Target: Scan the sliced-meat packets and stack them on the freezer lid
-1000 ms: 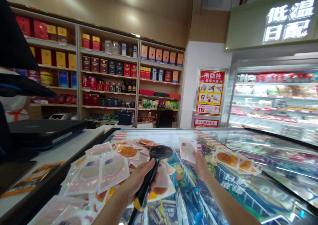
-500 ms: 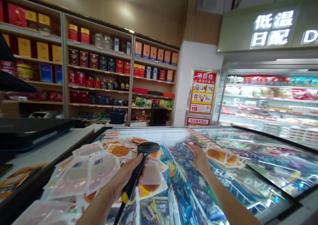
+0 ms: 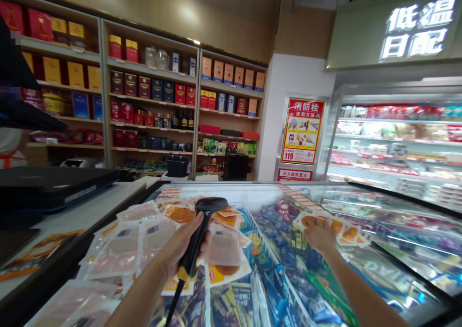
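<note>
The left hand (image 3: 180, 250) is wrapped tight around a black barcode scanner (image 3: 202, 221), held above the sliced-meat packs (image 3: 144, 240) on the freezer lid (image 3: 390, 264). The right hand (image 3: 319, 235) lies flat, fingers spread, on an orange-labelled pack (image 3: 346, 231) atop a small pile further right.

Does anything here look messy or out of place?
Yes. Flat sliced-meat packs lie in a loose, overlapping heap on the freezer's glass lid, some face down, rather than inside it. A smaller pile lies under the right hand.

left hand (image 3: 179, 248): grips scanner (image 3: 198, 240) | right hand (image 3: 319, 234): on packets (image 3: 348, 232)
</note>
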A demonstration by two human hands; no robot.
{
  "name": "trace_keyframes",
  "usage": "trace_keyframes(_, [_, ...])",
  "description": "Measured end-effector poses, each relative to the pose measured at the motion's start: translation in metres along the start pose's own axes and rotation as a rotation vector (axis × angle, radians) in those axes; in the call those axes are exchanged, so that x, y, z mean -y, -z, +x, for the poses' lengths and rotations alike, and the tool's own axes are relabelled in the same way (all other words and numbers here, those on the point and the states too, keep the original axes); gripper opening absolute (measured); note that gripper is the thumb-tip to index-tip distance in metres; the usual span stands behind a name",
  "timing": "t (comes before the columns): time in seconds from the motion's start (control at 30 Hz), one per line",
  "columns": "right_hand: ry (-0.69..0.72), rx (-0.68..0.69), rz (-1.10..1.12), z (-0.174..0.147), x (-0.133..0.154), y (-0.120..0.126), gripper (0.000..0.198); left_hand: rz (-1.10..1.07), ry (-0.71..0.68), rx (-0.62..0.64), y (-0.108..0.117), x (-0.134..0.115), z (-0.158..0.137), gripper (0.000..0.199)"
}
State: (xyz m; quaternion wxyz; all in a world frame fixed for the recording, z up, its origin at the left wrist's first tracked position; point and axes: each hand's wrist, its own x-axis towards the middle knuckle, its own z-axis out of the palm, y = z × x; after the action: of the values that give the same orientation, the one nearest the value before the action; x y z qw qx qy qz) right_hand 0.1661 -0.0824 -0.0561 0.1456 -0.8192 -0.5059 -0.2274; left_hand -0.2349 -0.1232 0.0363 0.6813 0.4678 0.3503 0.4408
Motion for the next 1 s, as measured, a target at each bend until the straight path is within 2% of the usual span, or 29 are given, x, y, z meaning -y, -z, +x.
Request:
trace_keyframes(0.1, [0.017,-0.062,0.05,-0.01,0.033,0.017,0.043,-0.056,-0.014,0.005,0.003,-0.003,0.0,0.037])
trace_keyframes(0.2, [0.279,0.017,0.281,-0.039,0.089,0.049,0.052,-0.094,-0.015,0.022,0.008,-0.005,0.002,0.033])
trace_keyframes(0.27, [0.587,0.152,0.446,-0.066,0.127,0.071,0.06,-0.108,-0.011,0.039,0.011,-0.005,0.002,0.031])
trace_keyframes(0.33, [0.824,0.254,0.524,-0.091,0.157,0.087,0.072,-0.113,-0.009,0.042,0.011,-0.005,0.002,0.03])
trace_keyframes(0.37, [0.909,0.302,0.543,-0.101,0.168,0.091,0.073,-0.114,-0.006,0.043,0.01,-0.005,0.001,0.031])
trace_keyframes(0.43, [0.955,0.394,0.548,-0.109,0.18,0.093,0.068,-0.1,0.006,0.033,0.008,-0.005,0.0,0.034])
trace_keyframes(0.5, [0.922,0.437,0.518,-0.104,0.181,0.089,0.06,-0.068,0.026,0.028,0.006,-0.004,-0.002,0.04])
trace_keyframes(0.63, [0.821,0.419,0.475,-0.077,0.172,0.077,0.047,-0.048,0.016,0.032,0.002,-0.003,-0.004,0.041])
trace_keyframes(0.77, [0.793,0.413,0.626,-0.056,0.163,0.064,0.048,-0.042,-0.01,0.025,-0.001,0.0,-0.003,0.038])
trace_keyframes(0.87, [0.589,0.272,0.814,-0.05,0.162,0.054,0.046,-0.029,0.004,0.096,-0.003,0.001,-0.002,0.034])
trace_keyframes(0.93, [0.411,0.206,0.778,-0.049,0.164,0.05,0.048,-0.035,0.0,0.123,-0.004,0.002,-0.001,0.034])
trace_keyframes(1.0, [0.336,0.213,0.643,-0.05,0.168,0.05,0.055,-0.036,-0.01,0.113,-0.004,0.003,0.0,0.035])
